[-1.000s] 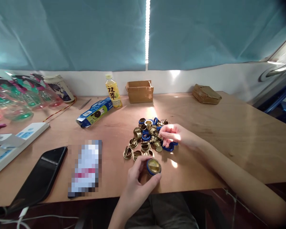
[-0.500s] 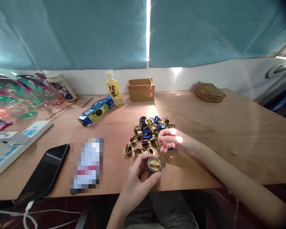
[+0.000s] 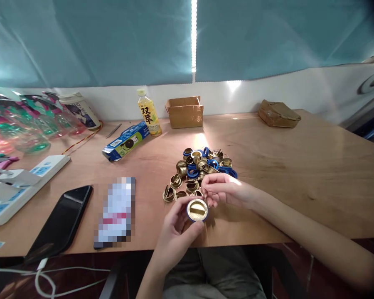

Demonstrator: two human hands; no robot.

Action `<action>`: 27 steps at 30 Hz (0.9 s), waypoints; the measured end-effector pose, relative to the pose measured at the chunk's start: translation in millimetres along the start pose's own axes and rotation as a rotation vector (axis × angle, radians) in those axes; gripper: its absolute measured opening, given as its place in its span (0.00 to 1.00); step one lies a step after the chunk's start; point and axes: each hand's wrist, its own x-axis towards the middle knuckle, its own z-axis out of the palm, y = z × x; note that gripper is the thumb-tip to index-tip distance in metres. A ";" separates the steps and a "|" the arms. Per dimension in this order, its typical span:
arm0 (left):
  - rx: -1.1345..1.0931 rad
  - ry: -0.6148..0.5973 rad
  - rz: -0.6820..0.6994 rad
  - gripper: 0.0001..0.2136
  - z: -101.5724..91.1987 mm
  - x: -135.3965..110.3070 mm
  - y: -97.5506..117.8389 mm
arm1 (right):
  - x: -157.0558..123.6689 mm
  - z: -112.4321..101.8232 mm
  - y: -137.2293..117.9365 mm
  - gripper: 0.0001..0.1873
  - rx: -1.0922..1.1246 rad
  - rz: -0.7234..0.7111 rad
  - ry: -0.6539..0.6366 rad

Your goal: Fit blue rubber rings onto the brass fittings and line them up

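Observation:
My left hand [image 3: 177, 230] grips the rim of a round brass-coloured cap [image 3: 197, 210] between thumb and fingers. A bar crosses the cap's recessed face, and a blue ring shows round its edge. Just to its upper right, my right hand [image 3: 220, 189] has its fingers curled together in a pinch; whatever they hold, if anything, is hidden. Beyond both hands lies a loose pile of similar brass-coloured caps [image 3: 181, 168] mixed with blue rings [image 3: 212, 165]. Several caps rest bar side up at the pile's near left. My right hand covers part of the pile.
On the left are a black phone [image 3: 60, 222], a blurred flat object [image 3: 116, 214], a power strip [image 3: 51, 166] and several spray bottles [image 3: 31, 124]. Farther back stand a blue box [image 3: 126, 141], a yellow drink bottle [image 3: 149, 114], an open carton [image 3: 185, 116] and a brown package [image 3: 278, 114].
My right hand has moved left and down toward the cap in my left hand. That cap has shifted slightly left and up, its face turned more toward me. The view has shifted slightly.

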 end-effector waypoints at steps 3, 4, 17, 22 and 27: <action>-0.001 0.024 -0.011 0.16 0.5 0.0 -0.4 | -0.4 -1.1 0.6 0.09 -0.005 -0.010 0.000; -0.001 0.027 -0.012 0.16 0.5 -0.1 -0.6 | -0.5 -1.4 0.7 0.09 -0.009 -0.012 -0.003; -0.024 0.009 -0.006 0.16 -3.3 0.7 -4.5 | 0.4 1.2 2.7 0.11 -0.057 -0.028 0.009; -0.038 0.025 -0.003 0.17 -5.2 1.9 -2.2 | 0.9 3.1 3.3 0.11 -0.055 -0.036 -0.014; -0.125 0.047 0.070 0.17 -8.2 3.2 -6.7 | 1.8 2.4 4.5 0.11 -0.019 -0.044 0.006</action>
